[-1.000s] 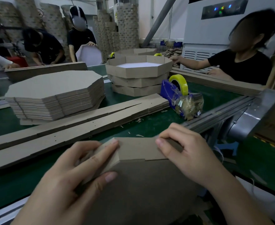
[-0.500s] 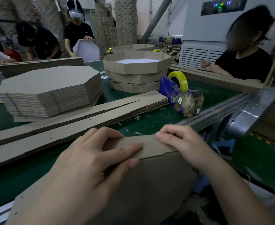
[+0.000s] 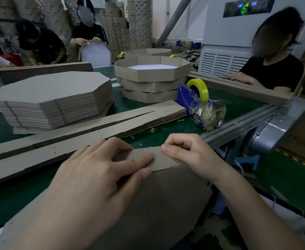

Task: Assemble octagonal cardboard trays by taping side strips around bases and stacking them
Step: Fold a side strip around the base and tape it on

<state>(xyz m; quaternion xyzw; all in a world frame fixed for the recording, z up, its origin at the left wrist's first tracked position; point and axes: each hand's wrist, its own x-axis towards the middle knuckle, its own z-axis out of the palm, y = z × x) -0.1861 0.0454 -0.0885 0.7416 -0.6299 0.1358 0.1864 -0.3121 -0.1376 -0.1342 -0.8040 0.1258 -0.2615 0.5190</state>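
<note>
Nearest, in front of the tape dispenser (image 3: 193,100), the left hand (image 3: 94,177) presses straight fingers flat on the side strip (image 3: 159,158), holding it against the base (image 3: 157,204). The right hand (image 3: 189,156) pinches the strip's top edge with curled fingers. A second ago the left hand lay further from the right one. Left of the dispenser, long strips (image 3: 94,129) and a stack of flat bases (image 3: 54,98) lie on the green belt (image 3: 168,127). Behind the dispenser three trays (image 3: 148,83) stand stacked, the top one holding a white sheet (image 3: 153,66). Beyond rise cardboard columns (image 3: 139,20) and a white machine (image 3: 225,38).

Tape dispenser (image 3: 200,103) right of strips (image 3: 86,134)
</note>
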